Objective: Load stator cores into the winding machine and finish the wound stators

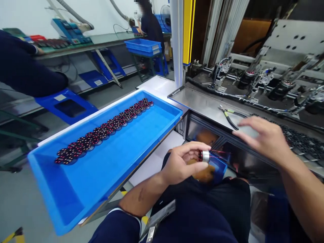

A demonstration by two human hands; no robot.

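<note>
My left hand [181, 162] pinches a small motor part [205, 156] between thumb and fingers, over my lap. It has a silver cylindrical body, a dark end with copper-red spots, and thin red wires trailing to the right. My right hand [265, 138] is held above the front of the metal ledge, its thumb and fingers apart with nothing visible between them. Just beyond its fingertips lie side cutters [229, 118] with black and yellow-green handles. I cannot tell whether the fingers touch them.
A long blue tray [116, 175] at my left holds rows of dark, red-spotted round parts [101, 131]. A machine with clamps [265, 77] stands beyond the metal ledge [199, 103]. Dark pieces [301, 135] cover the ledge at right. Two people work in the background, near blue crates [144, 47].
</note>
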